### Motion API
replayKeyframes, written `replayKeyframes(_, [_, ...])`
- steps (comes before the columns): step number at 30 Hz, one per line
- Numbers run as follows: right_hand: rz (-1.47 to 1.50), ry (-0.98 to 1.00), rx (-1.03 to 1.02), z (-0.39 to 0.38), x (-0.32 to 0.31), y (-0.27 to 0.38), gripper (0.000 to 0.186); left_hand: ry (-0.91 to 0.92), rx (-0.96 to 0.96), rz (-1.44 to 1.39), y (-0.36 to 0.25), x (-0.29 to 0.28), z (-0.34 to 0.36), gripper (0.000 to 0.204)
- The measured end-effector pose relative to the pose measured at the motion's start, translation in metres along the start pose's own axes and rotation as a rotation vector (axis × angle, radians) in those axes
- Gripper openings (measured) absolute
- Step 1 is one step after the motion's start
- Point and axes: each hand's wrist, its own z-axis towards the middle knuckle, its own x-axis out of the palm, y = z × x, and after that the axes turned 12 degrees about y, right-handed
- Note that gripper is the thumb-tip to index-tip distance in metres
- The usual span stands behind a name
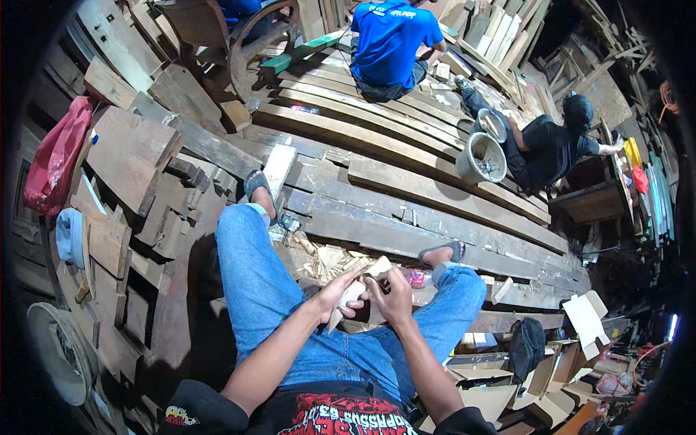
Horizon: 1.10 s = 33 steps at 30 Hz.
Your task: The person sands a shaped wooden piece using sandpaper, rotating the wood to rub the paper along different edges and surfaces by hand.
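Between my knees, a pale carved piece of wood (pixel 353 293) is held in my left hand (pixel 332 296), its fingers wrapped round it. A pointed end of the piece sticks out below that palm. My right hand (pixel 394 297) is closed beside the piece's upper end, fingertips bent in towards it. Whether a small tool is pinched in those fingers is too small to tell. Beneath both hands, wood chips and offcuts (pixel 330 262) lie heaped between my feet.
Long planks (pixel 428 190) run across in front of me. Grey buckets (pixel 481 159) stand beyond them, near a person in black (pixel 554 148). Another person in blue (pixel 391 43) sits further off. Boards (pixel 127 156) are stacked at left; opened cardboard boxes (pixel 540 395) lie at right.
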Motion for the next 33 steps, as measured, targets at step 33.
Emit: replayKeyframes(33, [0.082,-0.115,0.112,0.018,0.011,-0.002,0.030,-0.202,-0.014,0.174,0.003,0.027,-0.005,0.047])
